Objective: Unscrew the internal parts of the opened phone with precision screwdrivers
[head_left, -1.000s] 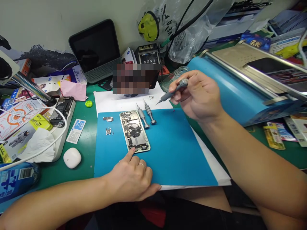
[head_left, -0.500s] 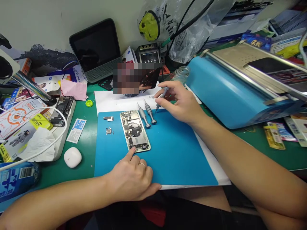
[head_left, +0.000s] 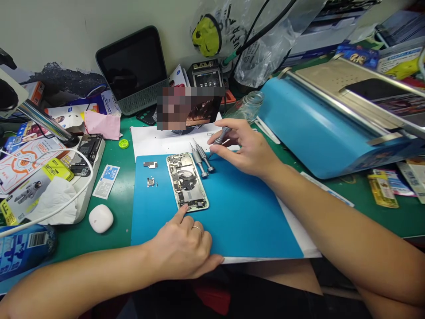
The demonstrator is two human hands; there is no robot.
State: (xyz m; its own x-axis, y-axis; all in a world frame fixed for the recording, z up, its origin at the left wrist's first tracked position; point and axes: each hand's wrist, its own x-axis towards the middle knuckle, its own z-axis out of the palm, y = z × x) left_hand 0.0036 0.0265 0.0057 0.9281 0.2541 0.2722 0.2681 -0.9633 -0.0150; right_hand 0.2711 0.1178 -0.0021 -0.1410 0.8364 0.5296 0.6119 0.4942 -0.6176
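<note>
An opened smartphone (head_left: 188,180) lies on a blue mat (head_left: 245,217), its circuit boards and round black coil exposed. My left hand (head_left: 186,246) has its index finger stretched to the phone's lower end and touching it; the other fingers are curled and hold nothing, with the thumb out near the mat's front edge. Pinched in the fingers of my right hand (head_left: 247,148) is a grey precision screwdriver (head_left: 222,135), its tip pointing down and left. Two more screwdrivers (head_left: 199,161) lie side by side against the phone's right edge. Small phone parts (head_left: 151,182) rest on the mat's left.
A large blue machine (head_left: 322,128) stands on the right. Behind the mat are a glass jar (head_left: 249,106) and a propped phone screen (head_left: 204,110). A white earbud case (head_left: 101,218), a lamp post (head_left: 46,119) and packages crowd the left, crossed by a white cable.
My right hand has shifted slightly left with the screwdriver, which now leans more. The right one of the two lying screwdrivers has moved left, close to the other. My left hand has stayed put.
</note>
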